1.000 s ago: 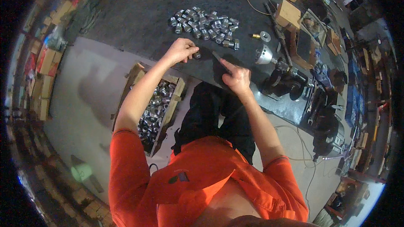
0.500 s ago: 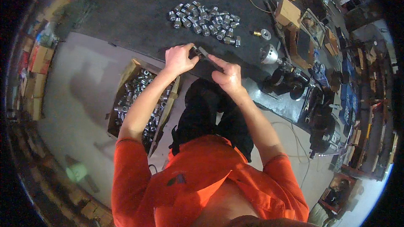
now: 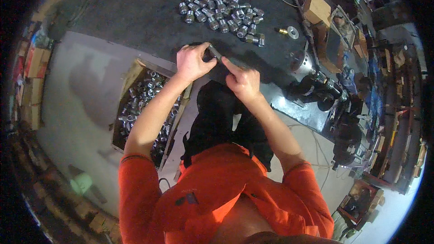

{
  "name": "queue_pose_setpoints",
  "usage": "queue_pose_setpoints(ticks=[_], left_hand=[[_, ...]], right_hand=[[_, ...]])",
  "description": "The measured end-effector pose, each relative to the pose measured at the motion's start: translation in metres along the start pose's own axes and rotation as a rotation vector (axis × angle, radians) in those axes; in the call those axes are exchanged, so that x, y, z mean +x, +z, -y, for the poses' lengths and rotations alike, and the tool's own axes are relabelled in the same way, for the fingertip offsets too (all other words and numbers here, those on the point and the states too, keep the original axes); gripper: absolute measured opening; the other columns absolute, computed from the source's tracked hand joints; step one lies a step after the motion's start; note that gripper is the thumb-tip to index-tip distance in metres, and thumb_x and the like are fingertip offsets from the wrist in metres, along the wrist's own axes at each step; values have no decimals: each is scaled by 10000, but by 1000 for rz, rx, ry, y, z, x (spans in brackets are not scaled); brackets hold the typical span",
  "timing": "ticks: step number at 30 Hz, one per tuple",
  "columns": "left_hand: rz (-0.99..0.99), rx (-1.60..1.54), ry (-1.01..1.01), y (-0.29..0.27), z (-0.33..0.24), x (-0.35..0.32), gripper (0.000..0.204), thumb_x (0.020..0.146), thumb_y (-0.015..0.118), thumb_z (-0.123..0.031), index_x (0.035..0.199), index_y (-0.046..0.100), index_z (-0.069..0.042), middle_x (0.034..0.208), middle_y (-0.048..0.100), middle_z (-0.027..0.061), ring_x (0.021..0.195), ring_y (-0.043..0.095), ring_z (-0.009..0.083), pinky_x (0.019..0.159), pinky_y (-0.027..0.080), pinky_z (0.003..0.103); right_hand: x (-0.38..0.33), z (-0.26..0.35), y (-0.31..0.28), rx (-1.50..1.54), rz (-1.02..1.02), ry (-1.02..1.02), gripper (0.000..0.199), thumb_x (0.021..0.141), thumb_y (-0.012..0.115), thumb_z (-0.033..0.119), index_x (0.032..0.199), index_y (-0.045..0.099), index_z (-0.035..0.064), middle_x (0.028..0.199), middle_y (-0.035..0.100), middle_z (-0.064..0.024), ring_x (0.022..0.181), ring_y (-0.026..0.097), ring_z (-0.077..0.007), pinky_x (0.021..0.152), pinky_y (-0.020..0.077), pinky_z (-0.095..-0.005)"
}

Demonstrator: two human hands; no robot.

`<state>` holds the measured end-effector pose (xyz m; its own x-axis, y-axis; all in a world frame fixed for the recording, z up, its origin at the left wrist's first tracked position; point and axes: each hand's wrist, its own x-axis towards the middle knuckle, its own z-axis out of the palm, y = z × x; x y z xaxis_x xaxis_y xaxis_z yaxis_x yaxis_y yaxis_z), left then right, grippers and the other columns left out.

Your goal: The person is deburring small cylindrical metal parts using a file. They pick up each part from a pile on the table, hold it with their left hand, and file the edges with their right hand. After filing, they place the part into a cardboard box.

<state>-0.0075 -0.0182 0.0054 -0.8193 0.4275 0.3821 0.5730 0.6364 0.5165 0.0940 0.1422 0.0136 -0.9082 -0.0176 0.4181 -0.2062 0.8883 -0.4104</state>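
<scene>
My left hand (image 3: 192,62) and my right hand (image 3: 242,80) meet at the near edge of a dark workbench (image 3: 135,13). Between them they grip a small dark metal part with a thin bar or tool (image 3: 215,53) sticking up from it. Which hand holds which piece is hard to tell. A heap of several short silver metal fittings (image 3: 224,16) lies on the bench beyond the hands. A cardboard box (image 3: 135,74) full of similar silver fittings stands on the floor under my left forearm.
A brass piece and a silver washer (image 3: 289,31) lie right of the heap. A round metal cylinder (image 3: 300,63) and black machine parts (image 3: 321,90) crowd the bench's right end. Wooden boxes (image 3: 318,9) and cables sit at the back right. The floor is grey concrete (image 3: 81,108).
Both hands have drawn closer together and now work the small part between them. The view has shifted slightly, so the heap sits higher and more central.
</scene>
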Motion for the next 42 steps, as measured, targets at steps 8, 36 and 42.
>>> queue_pose_setpoints(ticks=[8, 36, 42], left_hand=[[33, -48, -97, 0, -2, 1, 391, 588, 747, -311, 915, 698, -103, 563, 581, 39, 572, 603, 258, 613, 497, 367], [22, -126, -203, 3, -6, -1, 362, 592, 750, -307, 883, 705, -96, 503, 524, 37, 471, 547, 205, 499, 450, 332], [56, -152, -196, 4, -7, -2, 380, 618, 765, -293, 930, 698, -88, 492, 474, 12, 452, 434, 115, 468, 385, 300]], right_hand=[[0, 2, -1, -79, 54, -20, 549, 630, 586, 85, 1169, 635, 176, 652, 615, -102, 573, 608, -287, 531, 492, -398], [-11, -1, -10, -81, 73, -46, 509, 654, 596, 105, 1159, 631, 162, 645, 609, -105, 541, 598, -288, 511, 492, -406], [9, 2, 5, -144, 79, -58, 538, 651, 601, 130, 1187, 605, 165, 655, 627, -103, 545, 612, -278, 508, 500, -403]])
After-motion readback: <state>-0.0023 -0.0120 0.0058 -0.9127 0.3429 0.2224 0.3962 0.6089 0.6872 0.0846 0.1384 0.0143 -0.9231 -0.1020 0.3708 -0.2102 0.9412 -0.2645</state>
